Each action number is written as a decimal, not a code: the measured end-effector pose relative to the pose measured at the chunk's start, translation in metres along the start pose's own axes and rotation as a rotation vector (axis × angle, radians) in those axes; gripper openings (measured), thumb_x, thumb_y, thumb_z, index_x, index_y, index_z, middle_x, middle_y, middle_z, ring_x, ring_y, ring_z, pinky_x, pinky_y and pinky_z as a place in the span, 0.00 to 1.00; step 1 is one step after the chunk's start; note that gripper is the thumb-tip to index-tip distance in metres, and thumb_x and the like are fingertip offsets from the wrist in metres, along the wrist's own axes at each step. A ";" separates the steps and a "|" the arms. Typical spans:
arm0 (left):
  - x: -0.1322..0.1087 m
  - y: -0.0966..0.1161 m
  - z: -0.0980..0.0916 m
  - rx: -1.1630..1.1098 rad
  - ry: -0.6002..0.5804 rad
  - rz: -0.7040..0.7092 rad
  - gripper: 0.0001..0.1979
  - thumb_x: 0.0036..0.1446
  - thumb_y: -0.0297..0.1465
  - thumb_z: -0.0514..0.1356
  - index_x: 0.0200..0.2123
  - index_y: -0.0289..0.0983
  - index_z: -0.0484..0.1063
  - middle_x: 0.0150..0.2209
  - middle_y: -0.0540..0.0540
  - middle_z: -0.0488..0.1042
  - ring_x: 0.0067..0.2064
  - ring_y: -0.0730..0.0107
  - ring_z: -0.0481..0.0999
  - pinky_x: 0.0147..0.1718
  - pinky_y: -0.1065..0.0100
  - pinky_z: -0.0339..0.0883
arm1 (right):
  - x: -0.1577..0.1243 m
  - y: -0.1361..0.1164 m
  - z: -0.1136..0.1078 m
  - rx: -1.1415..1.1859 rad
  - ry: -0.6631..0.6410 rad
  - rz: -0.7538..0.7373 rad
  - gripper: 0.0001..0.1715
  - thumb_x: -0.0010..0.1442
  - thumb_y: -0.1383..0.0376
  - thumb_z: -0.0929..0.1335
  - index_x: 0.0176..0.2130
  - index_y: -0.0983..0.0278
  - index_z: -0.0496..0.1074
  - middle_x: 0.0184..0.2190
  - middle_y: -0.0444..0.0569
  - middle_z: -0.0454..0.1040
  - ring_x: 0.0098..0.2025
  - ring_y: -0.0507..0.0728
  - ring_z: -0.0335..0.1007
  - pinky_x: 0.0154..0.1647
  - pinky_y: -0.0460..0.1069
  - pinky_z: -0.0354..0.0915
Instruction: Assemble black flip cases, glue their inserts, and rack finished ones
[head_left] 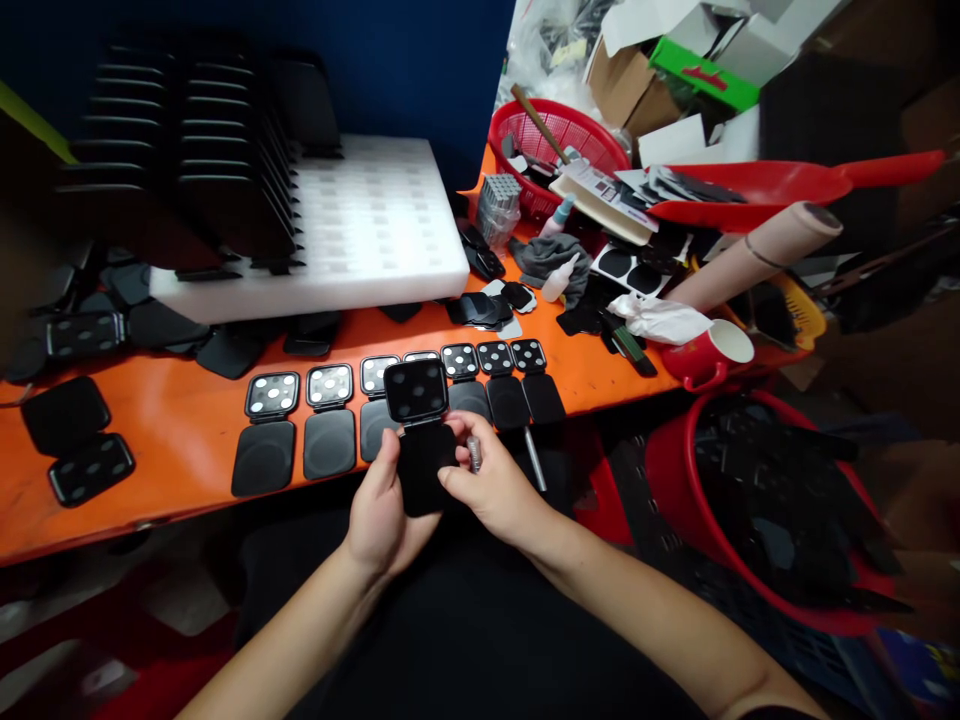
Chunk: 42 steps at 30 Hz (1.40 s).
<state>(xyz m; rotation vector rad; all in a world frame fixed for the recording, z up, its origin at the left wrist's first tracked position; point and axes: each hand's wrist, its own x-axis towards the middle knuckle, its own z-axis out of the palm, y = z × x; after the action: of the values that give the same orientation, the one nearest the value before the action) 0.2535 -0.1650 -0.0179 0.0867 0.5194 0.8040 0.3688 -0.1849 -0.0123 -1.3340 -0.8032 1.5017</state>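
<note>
A black hinged case (424, 462) stands unfolded between my hands, above the table's front edge. Its raised flap has several round grey spots; the lower half is plain black. My left hand (377, 515) grips the lower half from the left, thumb along its side. My right hand (501, 488) pinches the right side, with the thumb on the lower half. A small ribbed silvery thing (474, 454) shows at the right fingers; what it belongs to is hidden. Behind the held case lies a row of similar unfolded cases (328, 443), with pale dots on their upper flaps.
The orange table (187, 480) bears a white foam block (375, 225) with black panels (232, 150) upright in slots. A metal rod (535, 460) juts over the front edge. To the right are a red mug (694, 362), a red basket (611, 150) and a red bucket (675, 470) holding black pieces.
</note>
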 end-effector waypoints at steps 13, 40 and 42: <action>0.002 -0.001 0.003 0.029 0.035 0.012 0.24 0.62 0.43 0.46 0.45 0.32 0.72 0.43 0.39 0.75 0.48 0.55 0.72 0.52 0.56 0.62 | 0.002 0.009 -0.005 -0.078 -0.055 -0.036 0.32 0.44 0.75 0.66 0.48 0.57 0.59 0.39 0.43 0.60 0.35 0.49 0.58 0.36 0.45 0.60; 0.007 0.011 -0.009 -0.028 -0.021 -0.116 0.27 0.63 0.42 0.42 0.47 0.29 0.72 0.47 0.36 0.75 0.56 0.52 0.67 0.57 0.52 0.55 | 0.020 0.017 -0.012 0.161 0.035 0.050 0.19 0.58 0.50 0.63 0.42 0.60 0.63 0.19 0.37 0.57 0.16 0.46 0.50 0.15 0.42 0.48; 0.007 0.011 -0.009 -0.035 -0.009 -0.105 0.27 0.63 0.42 0.43 0.48 0.28 0.71 0.47 0.36 0.75 0.55 0.52 0.67 0.57 0.53 0.55 | 0.017 0.017 -0.013 0.163 -0.003 0.058 0.18 0.56 0.51 0.65 0.41 0.61 0.64 0.21 0.37 0.58 0.17 0.45 0.50 0.16 0.41 0.50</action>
<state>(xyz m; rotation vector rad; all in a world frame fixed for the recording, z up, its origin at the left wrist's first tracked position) 0.2454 -0.1536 -0.0255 0.0299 0.4974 0.7092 0.3780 -0.1764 -0.0365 -1.2426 -0.6340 1.5799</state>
